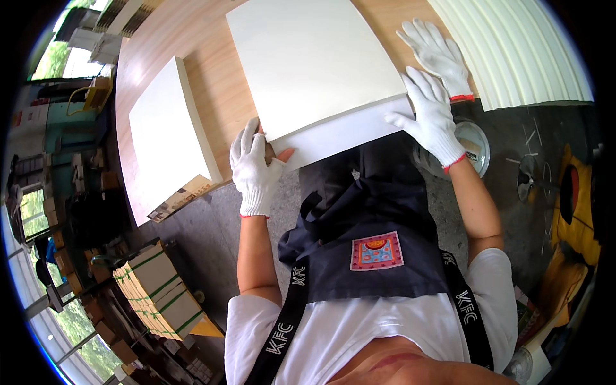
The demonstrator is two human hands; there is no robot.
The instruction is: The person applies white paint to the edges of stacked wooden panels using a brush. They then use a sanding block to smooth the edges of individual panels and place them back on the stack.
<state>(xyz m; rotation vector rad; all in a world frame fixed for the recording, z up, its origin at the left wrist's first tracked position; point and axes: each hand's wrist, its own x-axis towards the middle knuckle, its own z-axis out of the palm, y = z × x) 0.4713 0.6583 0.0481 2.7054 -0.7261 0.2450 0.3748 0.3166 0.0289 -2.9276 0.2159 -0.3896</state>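
Observation:
A thick stack of white sheets (pixel 317 61) lies on the wooden table in front of me. Along its near side, a paler white strip (pixel 350 131) sticks out toward my body. My left hand (pixel 253 163), in a white knit glove with bare thumb and fingertip showing, is at the stack's near left corner. Its fingers lie along the side, and the thumb stands apart near the strip's end. On the opposite corner rests my right hand (pixel 430 115), gloved and open, fingers spread against the edge. Just beyond it lies a loose white glove (pixel 439 58) with a red cuff.
Another white stack (pixel 163 125) with a printed side stands on the wooden table (pixel 212 83) at left. Ridged white sheets (pixel 513 48) fill the right. Below the table are a round clear tub (pixel 475 147) and, lower left, a green-strapped bundle (pixel 157 285).

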